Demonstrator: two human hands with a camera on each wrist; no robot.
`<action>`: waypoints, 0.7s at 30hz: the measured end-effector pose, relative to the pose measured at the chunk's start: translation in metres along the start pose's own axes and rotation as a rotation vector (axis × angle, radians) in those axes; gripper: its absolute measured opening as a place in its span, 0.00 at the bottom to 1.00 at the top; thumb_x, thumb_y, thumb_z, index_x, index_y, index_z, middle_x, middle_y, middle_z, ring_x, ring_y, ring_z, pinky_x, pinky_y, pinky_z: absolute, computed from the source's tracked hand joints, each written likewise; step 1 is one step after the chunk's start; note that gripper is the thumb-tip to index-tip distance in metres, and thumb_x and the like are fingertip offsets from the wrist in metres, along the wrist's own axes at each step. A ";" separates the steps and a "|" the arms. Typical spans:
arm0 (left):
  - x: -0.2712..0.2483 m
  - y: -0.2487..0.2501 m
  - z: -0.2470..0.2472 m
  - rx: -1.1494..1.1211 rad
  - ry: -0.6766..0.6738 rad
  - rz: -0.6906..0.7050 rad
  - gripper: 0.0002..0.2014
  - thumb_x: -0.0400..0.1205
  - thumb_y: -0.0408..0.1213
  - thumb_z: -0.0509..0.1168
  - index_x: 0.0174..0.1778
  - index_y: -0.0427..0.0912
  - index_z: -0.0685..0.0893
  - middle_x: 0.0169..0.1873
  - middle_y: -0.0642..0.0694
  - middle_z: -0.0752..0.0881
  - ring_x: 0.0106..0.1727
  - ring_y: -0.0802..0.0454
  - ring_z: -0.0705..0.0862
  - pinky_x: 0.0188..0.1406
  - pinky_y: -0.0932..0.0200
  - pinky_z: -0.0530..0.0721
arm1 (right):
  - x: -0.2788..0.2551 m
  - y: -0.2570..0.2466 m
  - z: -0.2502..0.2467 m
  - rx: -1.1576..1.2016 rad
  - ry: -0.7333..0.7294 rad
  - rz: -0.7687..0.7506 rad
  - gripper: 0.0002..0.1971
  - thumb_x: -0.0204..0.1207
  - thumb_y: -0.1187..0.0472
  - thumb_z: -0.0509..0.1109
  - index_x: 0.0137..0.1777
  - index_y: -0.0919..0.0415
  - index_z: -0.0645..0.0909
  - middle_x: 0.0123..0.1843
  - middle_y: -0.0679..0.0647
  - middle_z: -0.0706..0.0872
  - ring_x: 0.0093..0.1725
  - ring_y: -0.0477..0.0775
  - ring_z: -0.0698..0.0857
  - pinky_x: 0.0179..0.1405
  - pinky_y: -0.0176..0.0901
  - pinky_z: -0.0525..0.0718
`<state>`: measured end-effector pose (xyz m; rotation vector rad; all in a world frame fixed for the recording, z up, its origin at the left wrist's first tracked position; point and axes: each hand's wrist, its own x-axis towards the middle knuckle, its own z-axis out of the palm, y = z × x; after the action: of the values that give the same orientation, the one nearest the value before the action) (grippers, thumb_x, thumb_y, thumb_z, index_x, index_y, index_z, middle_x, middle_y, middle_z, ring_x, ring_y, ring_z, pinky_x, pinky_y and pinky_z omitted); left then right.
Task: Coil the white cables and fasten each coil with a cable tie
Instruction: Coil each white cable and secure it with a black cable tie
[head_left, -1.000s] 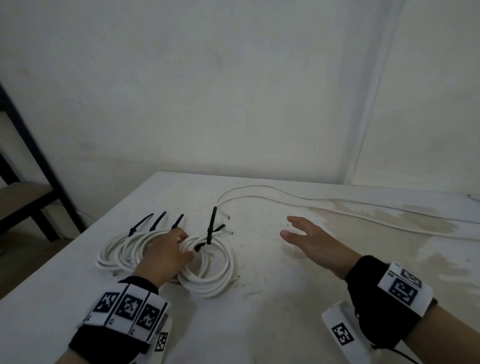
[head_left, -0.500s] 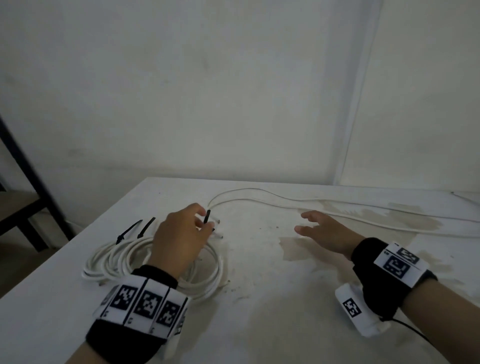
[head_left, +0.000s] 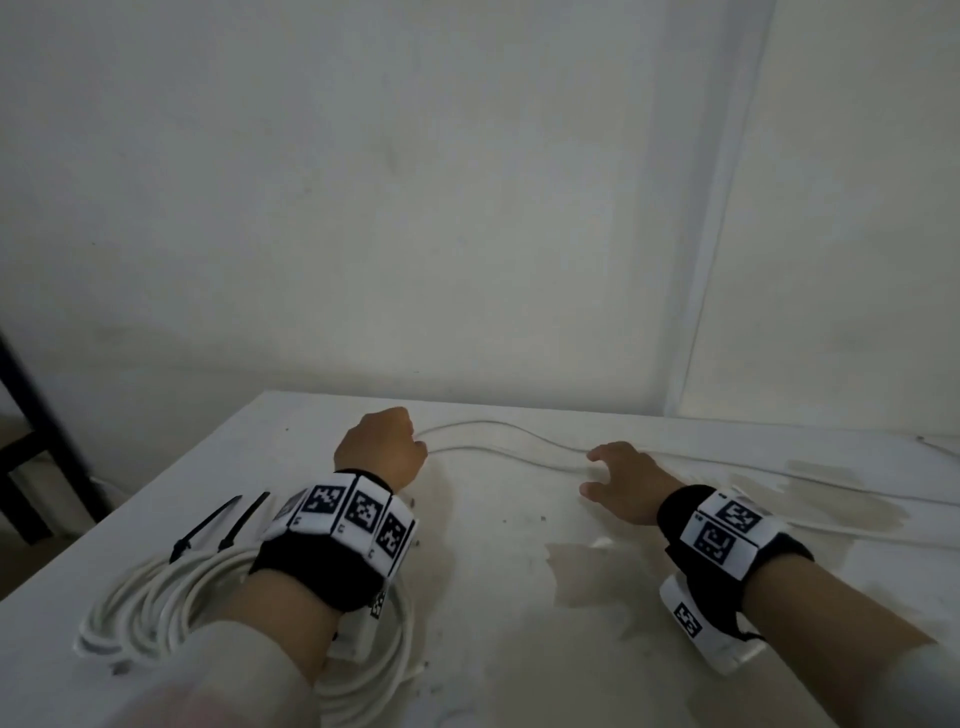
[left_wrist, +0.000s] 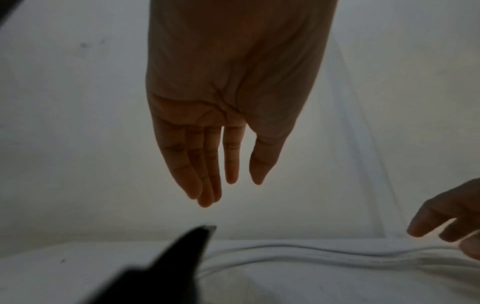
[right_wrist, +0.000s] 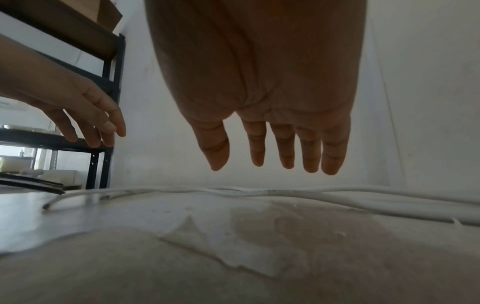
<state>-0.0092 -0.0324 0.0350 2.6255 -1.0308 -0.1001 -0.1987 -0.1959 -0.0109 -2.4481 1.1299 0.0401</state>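
Note:
Several tied coils of white cable lie at the table's near left, black cable ties sticking up from them, partly hidden by my left forearm. Two loose white cables run along the far side of the table. My left hand hovers over their left ends, fingers straight and holding nothing. My right hand hangs open just above the same cables further right, fingers spread, not touching them. A black tie tip shows blurred in the left wrist view.
The white table has a stained, peeling patch near my right wrist. White walls meet in a corner just behind the table. A dark metal shelf rack stands to the left, past the table's edge.
My left hand has left the tied coils and moved forward to the loose cables' left ends. My right hand has moved forward until it is over those cables.

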 end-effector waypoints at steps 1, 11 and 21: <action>0.007 -0.001 0.003 0.036 -0.040 -0.012 0.15 0.83 0.40 0.59 0.62 0.36 0.77 0.62 0.39 0.81 0.61 0.42 0.80 0.50 0.58 0.74 | 0.005 0.001 0.001 -0.029 -0.013 0.006 0.28 0.81 0.49 0.60 0.78 0.57 0.59 0.81 0.55 0.58 0.79 0.59 0.60 0.77 0.49 0.61; 0.030 -0.005 0.021 0.180 -0.242 -0.045 0.18 0.83 0.42 0.59 0.66 0.37 0.74 0.65 0.40 0.79 0.64 0.44 0.79 0.55 0.59 0.75 | 0.028 0.001 -0.001 -0.128 -0.021 -0.097 0.06 0.82 0.59 0.56 0.48 0.53 0.74 0.60 0.58 0.79 0.52 0.56 0.77 0.42 0.40 0.72; 0.005 0.011 -0.023 0.027 -0.007 -0.001 0.16 0.83 0.41 0.59 0.64 0.37 0.76 0.63 0.40 0.80 0.63 0.42 0.78 0.56 0.59 0.74 | -0.017 -0.001 -0.031 0.058 0.255 -0.193 0.13 0.85 0.57 0.53 0.64 0.58 0.74 0.56 0.57 0.84 0.53 0.58 0.79 0.47 0.42 0.70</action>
<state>-0.0082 -0.0373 0.0606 2.6519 -1.0400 -0.0971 -0.2142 -0.1955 0.0210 -2.5498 0.9732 -0.3679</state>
